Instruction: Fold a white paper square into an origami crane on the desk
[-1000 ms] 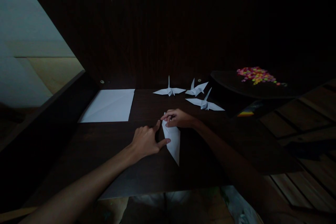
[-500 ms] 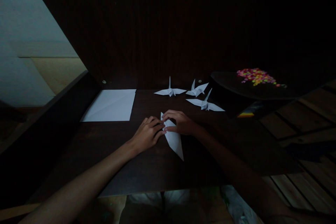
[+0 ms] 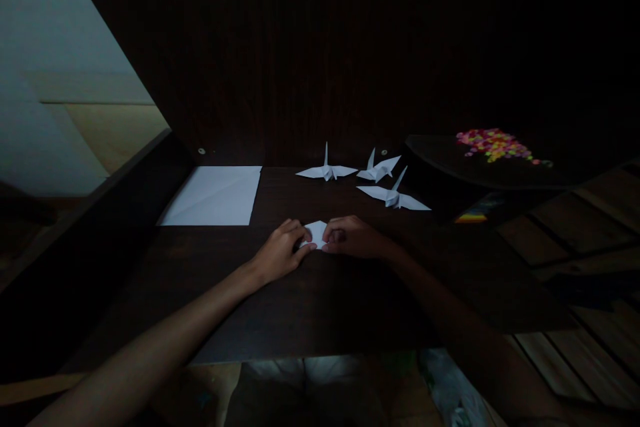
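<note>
Folded paper, white and small, lies on the table between the two hands, taken here as the clock's centre. At nine o'clock, the left hand is nearly closed, fingers curled and thumb along the near edge, pinching one side. At three o'clock, the right hand pinches the opposite side likewise; this paired hold presumably steadies so light a piece against the wood. Farther off, towards ten o'clock, a white sheet lies flat, within easy reach of the left hand. Three paper birds stand beyond: at two o'clock, near half past one and at twelve, probably set back to spare their spread wings. Farthest, towards two o'clock, multicoloured pieces are heaped on a dark ledge.
</note>
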A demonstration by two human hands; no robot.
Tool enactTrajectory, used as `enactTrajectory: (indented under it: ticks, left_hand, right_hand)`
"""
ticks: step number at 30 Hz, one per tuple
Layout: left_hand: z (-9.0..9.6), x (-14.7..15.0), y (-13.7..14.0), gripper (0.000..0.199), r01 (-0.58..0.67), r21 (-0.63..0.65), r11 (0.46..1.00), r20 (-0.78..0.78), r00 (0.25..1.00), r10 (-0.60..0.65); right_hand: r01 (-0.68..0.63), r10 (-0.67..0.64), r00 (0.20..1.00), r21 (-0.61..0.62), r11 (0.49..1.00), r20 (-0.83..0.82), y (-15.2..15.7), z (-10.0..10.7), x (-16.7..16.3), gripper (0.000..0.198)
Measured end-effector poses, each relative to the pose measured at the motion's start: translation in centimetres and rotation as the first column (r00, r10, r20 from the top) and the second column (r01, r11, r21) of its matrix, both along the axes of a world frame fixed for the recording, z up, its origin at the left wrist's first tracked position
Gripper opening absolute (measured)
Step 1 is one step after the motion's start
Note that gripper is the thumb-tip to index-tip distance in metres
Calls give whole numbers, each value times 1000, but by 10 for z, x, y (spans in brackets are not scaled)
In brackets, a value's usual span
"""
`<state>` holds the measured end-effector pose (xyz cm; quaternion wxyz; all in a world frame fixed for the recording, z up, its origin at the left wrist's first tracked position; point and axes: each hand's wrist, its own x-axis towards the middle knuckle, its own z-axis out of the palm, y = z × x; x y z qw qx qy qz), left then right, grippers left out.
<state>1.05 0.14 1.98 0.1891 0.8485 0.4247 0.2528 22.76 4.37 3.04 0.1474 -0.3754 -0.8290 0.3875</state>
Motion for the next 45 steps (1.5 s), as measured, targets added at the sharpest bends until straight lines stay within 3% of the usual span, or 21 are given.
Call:
enactTrajectory:
  ticks: [7,18,28,41,45]
  left_hand:
    - [0,6,2,14,22,-76,997,62,998,-18]
    - [0,9,1,16,-42,-125,991,66,997,50]
    - [2,10,1,16,-72,-168,983,71,994,85]
    - [0,10,1,19,-77,-149,986,76,993,89]
    - [0,10,1,18,-83,-156,984,62,994,94]
  right_hand:
    - [-102,105,993,-59,993,50,9,6,0,17]
    - [-19,52,993,-291,957,106,20,8,4,30]
    - [-38,62,981,-129,991,185,12,16,8,24]
    - [-39,63,976,-114,993,210,12,17,11,16]
    - [-55,84,985,-184,981,154,14,15,17,22]
